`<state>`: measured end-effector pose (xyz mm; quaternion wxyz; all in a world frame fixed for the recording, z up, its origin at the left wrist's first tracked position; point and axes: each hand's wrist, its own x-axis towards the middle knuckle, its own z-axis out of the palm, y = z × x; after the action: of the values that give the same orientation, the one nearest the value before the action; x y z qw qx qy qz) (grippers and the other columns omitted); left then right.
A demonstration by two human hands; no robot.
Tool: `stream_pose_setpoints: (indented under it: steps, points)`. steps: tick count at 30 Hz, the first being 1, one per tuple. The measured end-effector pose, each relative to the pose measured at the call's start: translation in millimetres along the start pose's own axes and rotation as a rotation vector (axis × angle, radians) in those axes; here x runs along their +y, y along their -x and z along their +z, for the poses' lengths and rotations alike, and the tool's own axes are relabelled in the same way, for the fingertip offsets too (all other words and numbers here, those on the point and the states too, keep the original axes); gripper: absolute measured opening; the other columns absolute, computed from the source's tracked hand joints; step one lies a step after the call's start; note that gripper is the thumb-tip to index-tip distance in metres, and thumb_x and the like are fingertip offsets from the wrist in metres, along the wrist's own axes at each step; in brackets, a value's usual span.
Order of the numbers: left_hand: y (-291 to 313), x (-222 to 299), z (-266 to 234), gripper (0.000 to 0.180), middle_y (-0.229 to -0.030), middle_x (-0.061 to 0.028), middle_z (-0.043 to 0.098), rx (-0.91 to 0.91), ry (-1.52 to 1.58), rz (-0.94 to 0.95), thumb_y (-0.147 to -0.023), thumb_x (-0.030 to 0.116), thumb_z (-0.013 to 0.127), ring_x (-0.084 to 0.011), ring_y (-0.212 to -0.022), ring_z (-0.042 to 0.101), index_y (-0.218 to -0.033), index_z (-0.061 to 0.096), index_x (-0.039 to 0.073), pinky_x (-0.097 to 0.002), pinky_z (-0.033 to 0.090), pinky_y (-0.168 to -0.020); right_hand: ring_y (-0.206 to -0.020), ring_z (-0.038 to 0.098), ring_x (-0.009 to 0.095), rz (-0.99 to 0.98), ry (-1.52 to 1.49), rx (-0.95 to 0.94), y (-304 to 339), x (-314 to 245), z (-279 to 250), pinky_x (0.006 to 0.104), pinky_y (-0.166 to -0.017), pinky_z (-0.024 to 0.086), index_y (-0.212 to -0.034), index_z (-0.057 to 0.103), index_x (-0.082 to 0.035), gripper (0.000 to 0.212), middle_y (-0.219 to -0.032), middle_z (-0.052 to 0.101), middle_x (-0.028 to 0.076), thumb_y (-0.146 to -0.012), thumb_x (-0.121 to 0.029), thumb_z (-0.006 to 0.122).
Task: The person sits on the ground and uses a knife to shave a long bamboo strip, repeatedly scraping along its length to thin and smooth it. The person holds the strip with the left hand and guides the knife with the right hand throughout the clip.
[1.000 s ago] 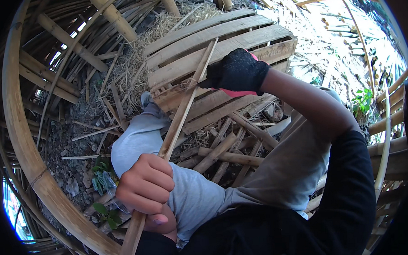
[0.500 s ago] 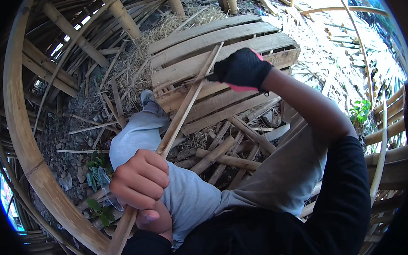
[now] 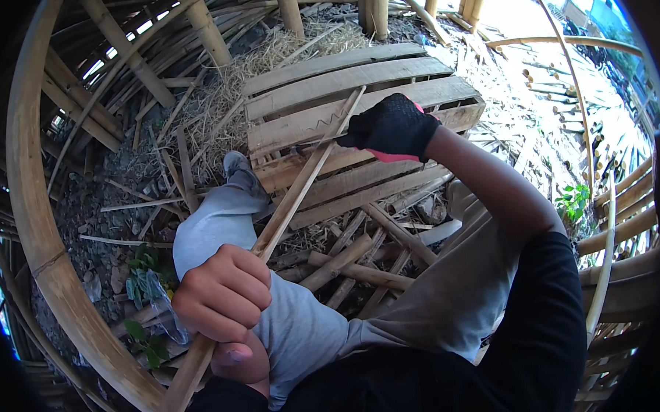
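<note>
My left hand is bare and closed around the near end of a long bamboo strip, just above my left knee in grey trousers. The strip runs up and to the right over a wooden pallet. My right hand, in a black glove with a pink cuff, sits by the strip's far part over the pallet; whatever it grips is hidden under the glove. My grey shoe rests at the pallet's left edge.
A thick curved bamboo hoop arcs along the left. Bamboo poles lean at the top, with dry straw behind the pallet. Split bamboo pieces lie between my legs. More curved strips stand at the right.
My left hand with the strip's near end has slid slightly lower and left. The gloved right hand has stayed over the pallet by the strip.
</note>
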<state>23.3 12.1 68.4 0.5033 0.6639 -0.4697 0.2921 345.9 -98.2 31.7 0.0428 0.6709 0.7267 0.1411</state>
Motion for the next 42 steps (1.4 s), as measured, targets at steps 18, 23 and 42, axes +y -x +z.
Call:
stream_pose_setpoints:
  steps: [18,23,42]
  points:
    - [-1,-9,3,0.06,-0.042,0.0055,0.028,0.072,-0.041,0.022,-0.097,0.02,0.061,-0.0085,-0.031,0.028,-0.045,0.032,0.012,-0.0248,0.025,-0.037,-0.091,0.073,0.031,0.49,0.065,-0.169,-6,76,35,0.045,-0.076,0.057,-0.102,0.076,-0.016,0.042,-0.096,0.076,0.01,-0.104,-0.047,0.048]
    - [-2,-5,3,0.059,-0.042,0.0051,0.029,0.111,-0.059,0.02,-0.096,0.02,0.061,-0.0086,-0.031,0.029,-0.045,0.033,0.012,-0.0249,0.026,-0.037,-0.088,0.073,0.033,0.382,0.03,-0.106,-17,69,37,0.0457,-0.076,0.056,-0.101,0.076,-0.015,0.044,-0.092,0.076,0.012,-0.103,-0.05,0.05]
    - [-6,6,15,0.055,-0.045,0.002,0.032,0.102,-0.047,0.016,-0.096,0.016,0.061,-0.0117,-0.034,0.034,-0.048,0.035,0.01,-0.0259,0.025,-0.038,-0.09,0.073,0.033,0.428,0.131,-0.143,-8,103,55,0.0458,-0.077,0.057,-0.099,0.077,-0.014,0.04,-0.095,0.076,0.011,-0.1,-0.046,0.053]
